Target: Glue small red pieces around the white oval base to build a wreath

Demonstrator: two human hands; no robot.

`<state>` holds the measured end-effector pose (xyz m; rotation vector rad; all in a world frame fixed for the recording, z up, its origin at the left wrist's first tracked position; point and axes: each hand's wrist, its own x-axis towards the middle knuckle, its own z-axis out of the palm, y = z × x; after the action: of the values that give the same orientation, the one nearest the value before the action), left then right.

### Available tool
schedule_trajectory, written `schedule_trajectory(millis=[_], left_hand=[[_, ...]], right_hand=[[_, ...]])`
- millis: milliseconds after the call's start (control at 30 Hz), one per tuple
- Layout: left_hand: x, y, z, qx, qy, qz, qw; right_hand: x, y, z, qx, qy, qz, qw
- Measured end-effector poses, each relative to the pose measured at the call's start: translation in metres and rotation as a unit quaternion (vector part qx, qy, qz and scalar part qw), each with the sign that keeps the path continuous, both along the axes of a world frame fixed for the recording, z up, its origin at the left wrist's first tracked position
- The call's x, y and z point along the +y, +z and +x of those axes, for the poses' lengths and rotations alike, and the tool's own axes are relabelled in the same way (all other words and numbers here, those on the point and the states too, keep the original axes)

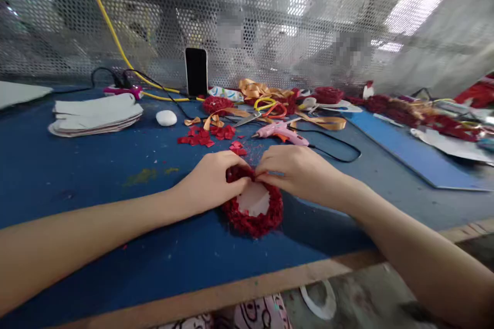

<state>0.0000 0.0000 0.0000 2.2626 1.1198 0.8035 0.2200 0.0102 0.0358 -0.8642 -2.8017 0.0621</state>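
Observation:
A round piece with a ruffled dark red paper border point(252, 223) and a bare white centre point(253, 199) is on the blue table before me. My left hand point(212, 180) grips its upper left border, thumb over the inner edge and fingers around the outside. At the top of the ring, my right hand point(295, 172) has its fingertips pinched together against the red ruffles; whatever sits between them is too small to make out. Just beyond my hands lie cut red paper pieces point(196, 136) and a pink glue gun point(281, 132).
Scissors point(249, 118) lie behind the glue gun, among orange ribbons point(324, 122). A phone point(196, 72) stands upright at the back. Stacked white cutouts point(96, 114) and a white rounded object point(166, 117) are on the left. A blue board point(417, 149) lies right, and cords cross the table.

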Motion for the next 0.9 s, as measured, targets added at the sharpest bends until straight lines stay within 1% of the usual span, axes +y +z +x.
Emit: schedule_trajectory(millis=[167,300,367,467,533,600,700,867,900], left_hand=[[0.000,-0.001,0.001,-0.001,-0.003,-0.001,1.000],[0.000,0.000,-0.001,0.005,-0.004,0.000,1.000],[-0.001,0.001,-0.001,0.008,-0.005,-0.002,1.000],[-0.001,0.003,0.000,0.009,-0.006,-0.010,1.000],[-0.001,0.003,0.000,0.006,-0.007,-0.011,1.000],[-0.001,0.003,0.001,0.001,-0.008,-0.005,1.000],[0.000,0.004,0.000,-0.007,0.002,-0.008,1.000],[0.000,0.005,-0.001,-0.040,0.022,-0.057,0.997],[0.001,0.005,-0.002,-0.048,0.027,-0.066,0.996]], right_hand=[[0.000,-0.002,-0.001,0.013,-0.010,0.013,1.000],[0.003,0.000,0.001,0.043,-0.004,-0.022,0.999],[0.006,0.002,0.002,0.070,-0.025,-0.032,0.997],[0.009,0.003,0.003,0.108,-0.088,-0.042,0.989],[0.010,0.002,0.004,0.125,-0.128,-0.081,0.980],[0.010,0.001,0.003,0.140,-0.147,-0.157,0.967],[0.008,0.000,0.001,0.162,-0.135,-0.264,0.941],[0.008,0.001,-0.002,0.174,-0.106,-0.363,0.909],[0.010,0.000,-0.002,0.174,-0.101,-0.373,0.906]])
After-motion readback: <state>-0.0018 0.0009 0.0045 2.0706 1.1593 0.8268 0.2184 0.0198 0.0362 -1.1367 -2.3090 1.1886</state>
